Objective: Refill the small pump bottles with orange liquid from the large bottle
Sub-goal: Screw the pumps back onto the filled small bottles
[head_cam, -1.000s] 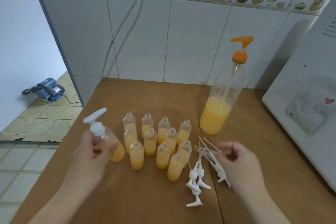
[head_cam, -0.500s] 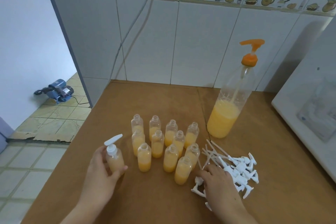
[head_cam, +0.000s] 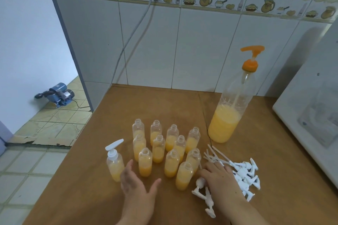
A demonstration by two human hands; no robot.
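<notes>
Now: capped bottle down, hands low on table

Left hand (head_cam: 136,186) open, fingers spread, holding nothing, just beside the capped small bottle (head_cam: 114,165), which stands upright on the brown table (head_cam: 128,107). Right hand (head_cam: 218,175) rests fingers-down on the pile of white pump heads (head_cam: 243,171); whether it grips one, cannot tell. Eleven uncapped small bottles (head_cam: 165,147), part-filled orange, cluster between the hands. Large bottle (head_cam: 229,113) with orange pump stands behind, right of the cluster.

On the bench (head_cam: 117,197), the left hand (head_cam: 136,186) lay open just beside a capped bottle (head_cam: 114,164), while the right hand (head_cam: 218,177) rested on loose pumps (head_cam: 245,171), near uncapped bottles (head_cam: 165,144) and the large bottle (head_cam: 228,115).
</notes>
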